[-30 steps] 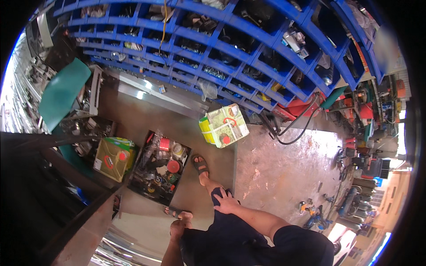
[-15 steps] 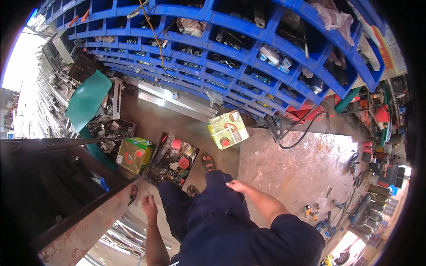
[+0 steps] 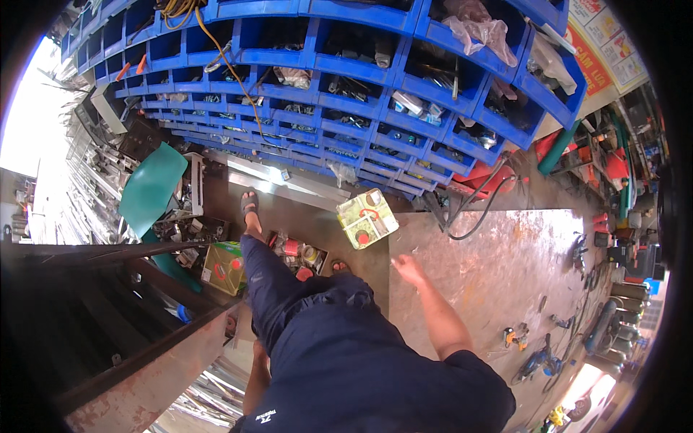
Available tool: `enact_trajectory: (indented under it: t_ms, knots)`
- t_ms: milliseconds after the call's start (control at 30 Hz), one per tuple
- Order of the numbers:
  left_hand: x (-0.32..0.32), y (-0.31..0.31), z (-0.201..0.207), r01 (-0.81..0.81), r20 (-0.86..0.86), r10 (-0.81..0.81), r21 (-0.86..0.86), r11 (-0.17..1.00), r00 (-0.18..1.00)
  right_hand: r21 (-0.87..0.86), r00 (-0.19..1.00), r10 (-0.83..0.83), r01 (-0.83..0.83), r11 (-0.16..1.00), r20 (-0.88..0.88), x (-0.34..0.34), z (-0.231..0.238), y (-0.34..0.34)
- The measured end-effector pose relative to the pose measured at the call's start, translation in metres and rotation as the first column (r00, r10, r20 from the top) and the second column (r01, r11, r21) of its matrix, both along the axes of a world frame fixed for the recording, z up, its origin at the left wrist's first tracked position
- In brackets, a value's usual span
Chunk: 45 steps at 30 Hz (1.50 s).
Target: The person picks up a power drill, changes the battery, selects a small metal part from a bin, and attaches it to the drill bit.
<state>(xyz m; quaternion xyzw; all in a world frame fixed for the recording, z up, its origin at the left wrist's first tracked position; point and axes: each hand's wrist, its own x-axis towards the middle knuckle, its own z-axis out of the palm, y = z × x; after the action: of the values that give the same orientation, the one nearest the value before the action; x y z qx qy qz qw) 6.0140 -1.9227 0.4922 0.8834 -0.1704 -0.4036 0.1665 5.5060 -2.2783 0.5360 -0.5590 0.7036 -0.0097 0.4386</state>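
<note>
My right hand (image 3: 409, 269) is out in front of my body, over the near left edge of a worn metal-topped table (image 3: 476, 289). Its fingers are loosely apart and hold nothing. The closest loose thing is a square yellow-and-white can (image 3: 367, 219) with a red cap and handle, beyond the hand and apart from it. My left hand (image 3: 260, 351) hangs low beside my thigh; its fingers are hidden. A box of jumbled parts (image 3: 312, 257) lies between my legs, partly covered by them. Left of it stands a green-and-gold can (image 3: 224, 268) with a red cap.
A wall of blue bins (image 3: 346, 94) holding fasteners and tools rises ahead. At my left is a dark metal frame (image 3: 108, 317), with a green sheet (image 3: 154, 189) beyond it. A black hose (image 3: 473, 232) curves over the table edge. Power tools (image 3: 538, 361) lie at right.
My left foot has stepped forward past the parts box. My right hand has swung forward off my thigh, and my left hand has dropped back beside my body.
</note>
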Motion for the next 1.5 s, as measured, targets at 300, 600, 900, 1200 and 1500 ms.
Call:
enact_trajectory:
  t_ms: [300,600,900,1200,1500]
  knots:
    - [0.174,-0.217,0.008,0.161,0.017,-0.161,-0.136,0.977,0.987,-0.301,0.95,-0.206,0.273,0.914,0.235,0.121,0.1,-0.146]
    - [0.289,-0.506,0.087,0.45,0.386,-0.265,-0.539,0.712,0.883,-0.727,0.919,-0.25,0.395,0.561,0.306,0.305,0.217,-0.269]
    - [0.274,-0.737,0.289,0.15,0.16,0.015,-0.954,0.261,0.987,-0.994,0.968,-0.227,-0.107,0.02,-0.109,0.291,0.284,-0.394]
    - [0.28,-0.885,0.298,0.59,0.655,0.295,-0.755,0.286,0.696,-0.974,0.97,-0.089,-0.224,0.006,-0.224,0.33,0.287,-0.41]
    - [0.262,-0.887,0.287,0.614,0.709,0.359,-0.705,0.354,0.607,-0.786,0.864,0.278,-0.5,0.365,-0.42,0.415,0.309,-0.534]
